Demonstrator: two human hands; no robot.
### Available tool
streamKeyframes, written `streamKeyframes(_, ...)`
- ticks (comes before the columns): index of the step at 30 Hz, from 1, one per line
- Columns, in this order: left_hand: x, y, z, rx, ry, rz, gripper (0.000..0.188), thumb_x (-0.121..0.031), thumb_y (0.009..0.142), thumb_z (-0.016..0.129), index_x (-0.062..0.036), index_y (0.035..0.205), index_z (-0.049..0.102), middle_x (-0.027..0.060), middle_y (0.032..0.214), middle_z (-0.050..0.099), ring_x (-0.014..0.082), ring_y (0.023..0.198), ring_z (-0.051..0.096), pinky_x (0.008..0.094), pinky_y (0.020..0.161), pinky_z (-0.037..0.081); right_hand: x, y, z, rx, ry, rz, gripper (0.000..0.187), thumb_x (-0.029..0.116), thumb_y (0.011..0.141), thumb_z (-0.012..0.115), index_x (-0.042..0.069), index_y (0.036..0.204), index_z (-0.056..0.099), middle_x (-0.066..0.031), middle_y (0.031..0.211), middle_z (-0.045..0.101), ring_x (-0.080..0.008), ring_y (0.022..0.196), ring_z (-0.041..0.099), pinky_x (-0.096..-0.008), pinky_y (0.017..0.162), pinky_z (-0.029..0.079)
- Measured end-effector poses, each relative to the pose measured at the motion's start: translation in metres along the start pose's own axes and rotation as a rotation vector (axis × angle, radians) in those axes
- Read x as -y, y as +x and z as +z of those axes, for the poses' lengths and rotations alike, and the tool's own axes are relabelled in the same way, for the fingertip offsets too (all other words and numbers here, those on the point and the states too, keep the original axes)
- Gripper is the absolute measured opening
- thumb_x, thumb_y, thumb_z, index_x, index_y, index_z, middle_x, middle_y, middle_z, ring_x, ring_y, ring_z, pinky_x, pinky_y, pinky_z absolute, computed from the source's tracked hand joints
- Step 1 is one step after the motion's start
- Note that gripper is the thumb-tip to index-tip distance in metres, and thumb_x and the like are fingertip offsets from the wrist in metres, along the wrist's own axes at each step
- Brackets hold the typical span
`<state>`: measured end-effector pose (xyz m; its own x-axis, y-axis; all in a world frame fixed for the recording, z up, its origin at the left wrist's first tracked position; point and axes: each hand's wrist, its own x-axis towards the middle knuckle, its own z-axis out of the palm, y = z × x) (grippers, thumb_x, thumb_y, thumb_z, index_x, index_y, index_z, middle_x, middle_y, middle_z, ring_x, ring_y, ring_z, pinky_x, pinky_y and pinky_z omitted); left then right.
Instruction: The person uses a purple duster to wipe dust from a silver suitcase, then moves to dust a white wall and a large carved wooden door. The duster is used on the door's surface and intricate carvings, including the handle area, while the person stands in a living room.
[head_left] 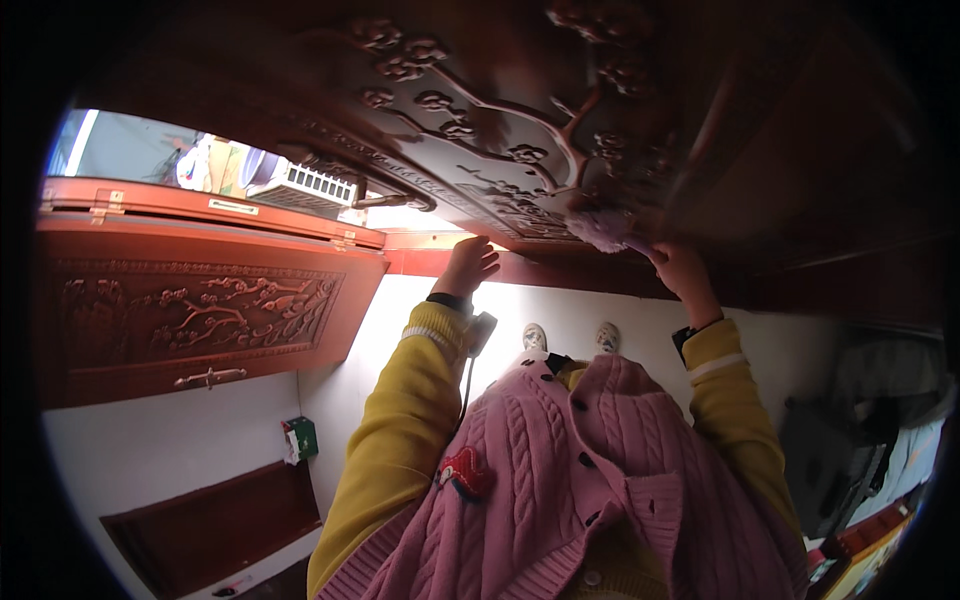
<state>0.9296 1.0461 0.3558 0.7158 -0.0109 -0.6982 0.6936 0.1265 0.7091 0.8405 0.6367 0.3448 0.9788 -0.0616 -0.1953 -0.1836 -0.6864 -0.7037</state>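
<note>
In front of me a dark red-brown wooden door (700, 110) fills the upper part of the view, carved with raised branches and blossoms. My right hand (682, 275) is closed round the thin handle of a fluffy pale purple duster (598, 230). The duster's head rests against the lower carving. Below the door's metal handle (400, 195), my left hand (472, 265) hangs near the door's edge with its fingers a little apart and nothing in them.
To the left, a second carved door (200, 310) stands open, its hinges along the top of the view. A white slatted crate (315, 183) shows through the gap. A green box (299, 440) sits by the wall at lower left. Dark bags (840, 450) lie at right.
</note>
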Motion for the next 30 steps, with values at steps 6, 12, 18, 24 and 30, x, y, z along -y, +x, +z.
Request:
streamKeyframes(6, 0.004, -0.015, -0.026, -0.046, -0.135, 0.021, 0.052, -0.021, 0.102, 0.055, 0.0026, 0.145, 0.039, 0.0207, 0.140, 0.051, 0.0368, 0.123, 0.057, 0.0501, 0.104, 0.051, 0.023, 0.011, 0.038, 0.127, 0.467, -0.054, 0.029, 0.031, 0.100, 0.064, 0.011, 0.120, 0.071, -0.0056, 0.077, 0.069, -0.0154, 0.067, 0.065, -0.0325, 0.065, 0.052)
streamKeyframes(12, -0.012, -0.031, -0.058, -0.065, -0.126, 0.059, 0.053, -0.020, 0.102, 0.055, 0.0035, 0.146, 0.037, 0.0218, 0.147, 0.047, 0.0371, 0.129, 0.053, 0.0490, 0.110, 0.045, 0.048, -0.008, 0.057, 0.228, 0.338, 0.061, 0.031, 0.022, 0.096, 0.070, 0.007, 0.122, 0.069, -0.0049, 0.081, 0.069, -0.0148, 0.074, 0.063, -0.0345, 0.069, 0.052)
streamKeyframes(18, -0.093, -0.079, -0.101, 0.037, -0.046, 0.309, 0.026, -0.018, 0.103, 0.055, 0.0008, 0.120, 0.062, 0.0149, 0.121, 0.068, 0.0268, 0.113, 0.066, 0.0391, 0.096, 0.053, 0.138, -0.062, 0.039, 0.549, 0.528, 0.106, 0.033, 0.020, 0.095, 0.071, 0.001, 0.122, 0.068, 0.0016, 0.089, 0.066, -0.0083, 0.075, 0.058, -0.0263, 0.067, 0.048)
streamKeyframes(24, -0.150, -0.148, -0.170, 0.202, 0.237, 0.372, 0.040, -0.034, 0.107, 0.052, 0.0018, 0.113, 0.068, 0.0146, 0.105, 0.075, 0.0228, 0.103, 0.071, 0.0346, 0.094, 0.055, 0.283, -0.078, 0.079, 0.461, 0.724, 0.030, 0.033, 0.012, 0.099, 0.063, 0.002, 0.130, 0.062, 0.0018, 0.089, 0.063, -0.0045, 0.075, 0.054, -0.0225, 0.066, 0.044)
streamKeyframes(30, -0.157, -0.170, -0.199, 0.561, 0.445, 0.259, 0.055, -0.047, 0.107, 0.049, 0.0027, 0.127, 0.064, 0.0139, 0.130, 0.066, 0.0213, 0.118, 0.064, 0.0340, 0.103, 0.051, 0.406, -0.055, 0.150, 0.237, 0.639, -0.316, 0.035, 0.007, 0.100, 0.055, -0.001, 0.133, 0.057, -0.0099, 0.100, 0.066, -0.0158, 0.088, 0.062, -0.0305, 0.078, 0.050)
